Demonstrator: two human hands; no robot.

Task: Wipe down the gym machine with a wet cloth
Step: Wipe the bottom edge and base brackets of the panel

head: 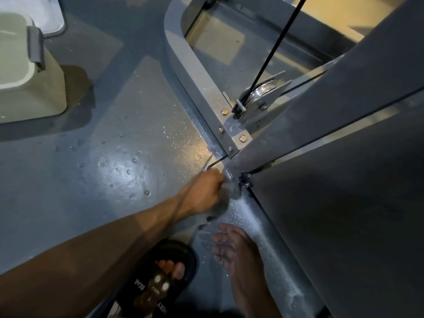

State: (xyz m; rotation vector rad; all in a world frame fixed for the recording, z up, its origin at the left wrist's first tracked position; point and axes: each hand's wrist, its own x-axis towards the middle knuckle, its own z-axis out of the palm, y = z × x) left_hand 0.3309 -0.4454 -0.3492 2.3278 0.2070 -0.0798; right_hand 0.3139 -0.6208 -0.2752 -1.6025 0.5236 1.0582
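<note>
Down at the base of the gym machine (241, 216), the left hand (202, 193) has its fingers bunched around a grey wet cloth (229, 193), pressing it against the frame joint just beside a black bolt (246, 179). The right hand (231, 246) rests flat, fingers spread, on the wet floor (128, 157) (droplets everywhere). A pale bucket (27, 83) stands well apart.

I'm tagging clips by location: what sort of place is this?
Probably a gym floor: a steel machine frame with a cable running onto a pulley, on wet grey flooring, with a bucket nearby.
</note>
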